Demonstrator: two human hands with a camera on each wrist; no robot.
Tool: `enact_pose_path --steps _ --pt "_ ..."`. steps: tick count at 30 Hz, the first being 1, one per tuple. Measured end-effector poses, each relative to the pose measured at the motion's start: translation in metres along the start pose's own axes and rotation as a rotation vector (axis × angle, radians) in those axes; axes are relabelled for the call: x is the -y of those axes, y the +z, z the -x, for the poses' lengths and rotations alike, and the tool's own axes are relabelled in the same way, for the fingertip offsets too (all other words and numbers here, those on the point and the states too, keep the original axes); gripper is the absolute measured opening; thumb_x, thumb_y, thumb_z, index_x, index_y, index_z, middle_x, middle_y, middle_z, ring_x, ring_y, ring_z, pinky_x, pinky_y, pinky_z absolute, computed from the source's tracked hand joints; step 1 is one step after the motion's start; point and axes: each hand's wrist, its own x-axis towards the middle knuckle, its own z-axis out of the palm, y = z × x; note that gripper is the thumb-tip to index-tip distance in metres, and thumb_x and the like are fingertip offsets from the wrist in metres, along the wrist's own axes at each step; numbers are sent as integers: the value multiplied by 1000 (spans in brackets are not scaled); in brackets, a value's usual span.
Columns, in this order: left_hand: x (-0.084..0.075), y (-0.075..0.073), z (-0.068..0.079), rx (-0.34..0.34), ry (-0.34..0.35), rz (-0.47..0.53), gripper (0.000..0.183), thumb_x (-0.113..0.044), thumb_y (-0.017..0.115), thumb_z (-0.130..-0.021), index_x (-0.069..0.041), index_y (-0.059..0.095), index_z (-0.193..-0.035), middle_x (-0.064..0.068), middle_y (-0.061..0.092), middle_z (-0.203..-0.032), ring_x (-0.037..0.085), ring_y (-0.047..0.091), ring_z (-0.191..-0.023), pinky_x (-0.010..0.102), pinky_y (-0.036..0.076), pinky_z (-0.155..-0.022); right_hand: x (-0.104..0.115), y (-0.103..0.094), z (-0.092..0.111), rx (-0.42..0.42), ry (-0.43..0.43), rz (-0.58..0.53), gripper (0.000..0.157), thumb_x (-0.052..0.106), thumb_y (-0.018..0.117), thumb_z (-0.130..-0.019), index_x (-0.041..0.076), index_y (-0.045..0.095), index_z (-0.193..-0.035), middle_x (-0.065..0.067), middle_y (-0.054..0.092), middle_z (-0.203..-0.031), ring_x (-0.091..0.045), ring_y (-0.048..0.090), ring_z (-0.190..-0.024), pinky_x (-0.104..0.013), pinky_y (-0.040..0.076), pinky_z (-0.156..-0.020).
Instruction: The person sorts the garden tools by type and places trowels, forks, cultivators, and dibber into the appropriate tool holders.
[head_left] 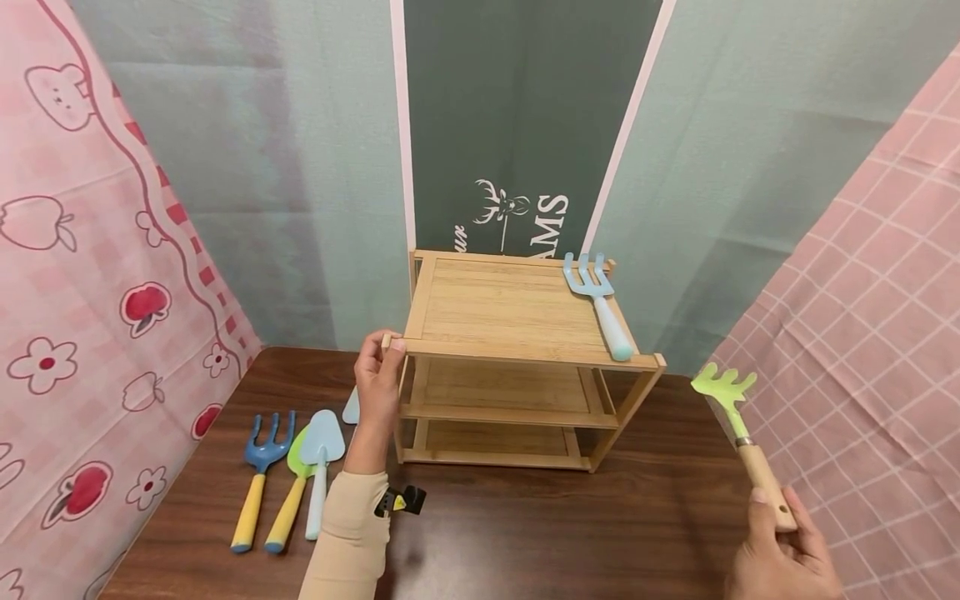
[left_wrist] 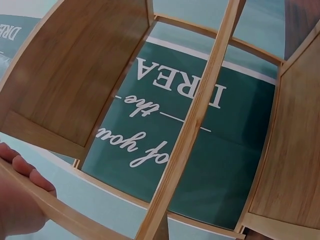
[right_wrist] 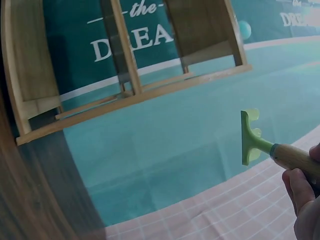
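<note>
My left hand (head_left: 377,375) grips the front left corner of the top of a three-tier wooden shelf (head_left: 510,308); the left wrist view shows its fingers (left_wrist: 25,167) curled over the wooden rail. Off to the right of the shelf, my right hand (head_left: 783,542) holds a small green hand rake (head_left: 726,388) by its wooden handle, tines up. In the right wrist view the rake head (right_wrist: 248,140) is apart from the shelf. A light blue hand fork (head_left: 592,287) lies along the right side of the top tier, its tines toward the back.
Left on the brown table (head_left: 480,533) lie a dark blue fork (head_left: 262,467), a green-headed tool (head_left: 292,492) with a yellow handle and a light blue trowel (head_left: 322,450). Another light blue piece (head_left: 351,408) is partly hidden behind my left arm. Curtains surround the table.
</note>
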Motion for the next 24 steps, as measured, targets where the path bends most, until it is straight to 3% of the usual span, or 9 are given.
enact_pose_path --steps 7,13,16,24 --pt "0 -1 -1 22 0 18 6 -5 55 -89 -7 57 -94 -1 52 -83 12 48 -80 25 40 -74 7 8 6 23 -106 -73 37 -4 79 -66 -8 68 -101 -6 70 -83 -7 61 -60 -11 45 -53" --pt "0 -1 -2 38 -5 54 11 -5 56 -89 3 54 -96 -1 51 -80 14 47 -77 24 39 -70 9 24 9 95 -283 -362 34 -17 75 -63 -23 60 -93 -22 67 -81 -16 65 -62 -17 50 -57" --pt "1 -3 -2 42 -17 53 16 -6 57 -89 6 52 -97 -1 49 -77 14 45 -72 25 37 -65 12 31 10 130 -319 -474 34 -21 73 -61 -28 57 -90 -27 65 -81 -20 66 -64 -20 51 -58" --pt "2 -5 -3 66 -25 44 10 -6 55 -90 2 53 -95 -1 46 -75 14 39 -68 23 33 -61 21 46 17 222 -388 -538 31 -27 66 -60 -32 53 -88 -27 65 -79 -22 67 -67 -21 52 -60"
